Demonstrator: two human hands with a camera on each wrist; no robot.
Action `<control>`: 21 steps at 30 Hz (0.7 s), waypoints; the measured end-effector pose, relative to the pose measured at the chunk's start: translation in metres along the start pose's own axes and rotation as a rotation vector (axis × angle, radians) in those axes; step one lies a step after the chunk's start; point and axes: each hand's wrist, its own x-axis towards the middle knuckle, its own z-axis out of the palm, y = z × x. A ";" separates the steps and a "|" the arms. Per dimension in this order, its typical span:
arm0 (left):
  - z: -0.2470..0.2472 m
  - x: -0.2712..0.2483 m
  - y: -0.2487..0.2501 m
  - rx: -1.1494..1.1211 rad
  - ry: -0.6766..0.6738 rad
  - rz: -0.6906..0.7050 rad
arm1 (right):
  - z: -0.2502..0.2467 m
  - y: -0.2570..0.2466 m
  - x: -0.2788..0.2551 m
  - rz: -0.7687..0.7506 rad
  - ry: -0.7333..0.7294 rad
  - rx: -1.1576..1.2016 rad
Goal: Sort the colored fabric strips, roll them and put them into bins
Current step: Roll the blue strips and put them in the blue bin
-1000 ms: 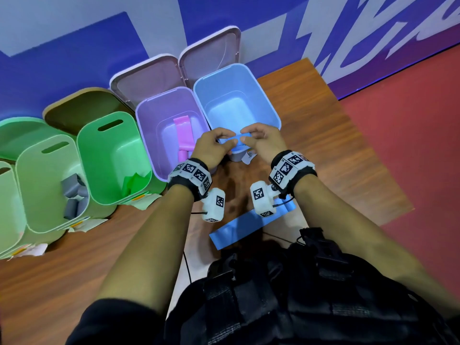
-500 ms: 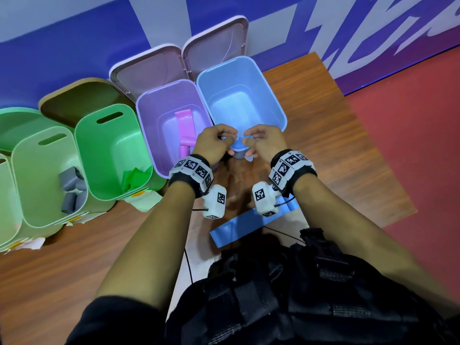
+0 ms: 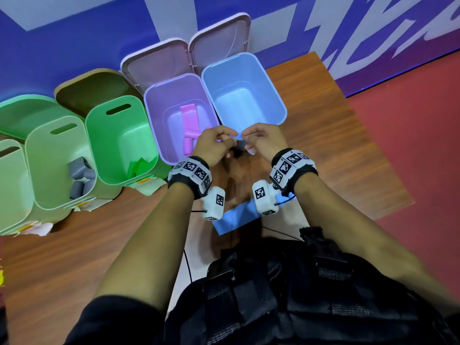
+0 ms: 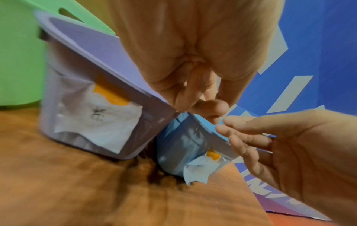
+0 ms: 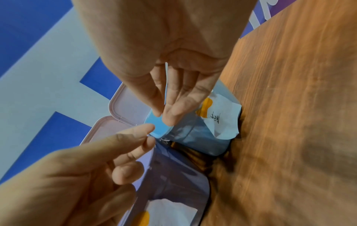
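The wrist cameras cover the middle of the flat blue strip, and the leftmost green bin runs off-frame.

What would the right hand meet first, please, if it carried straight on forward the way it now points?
Most likely the near rim of the light blue bin, directly ahead of the right hand, which pinches a rolled blue fabric strip. Depth is unclear, so it might pass over the rim.

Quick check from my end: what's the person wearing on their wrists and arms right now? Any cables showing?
Both forearms are bare, with dark sleeves near the bottom of the head view. The left hand and right hand wear nothing. Each wrist has a black band ringed with white blocks printed with black square tags. A white camera pod, also tagged, hangs under each wrist, with a thin black cable trailing from it.
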 end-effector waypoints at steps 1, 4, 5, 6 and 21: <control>0.000 -0.006 -0.003 -0.010 -0.002 -0.004 | 0.001 0.002 -0.004 -0.003 0.004 0.000; -0.001 -0.024 -0.016 -0.024 -0.002 -0.023 | 0.008 0.010 -0.018 0.015 -0.008 0.018; -0.001 -0.030 -0.022 -0.023 0.000 -0.028 | 0.012 0.015 -0.023 0.023 -0.018 0.020; -0.002 -0.036 -0.028 -0.019 0.002 -0.034 | 0.017 0.021 -0.028 0.031 -0.029 0.018; -0.006 -0.106 -0.151 0.068 -0.155 -0.240 | 0.085 0.111 -0.088 0.192 -0.199 -0.197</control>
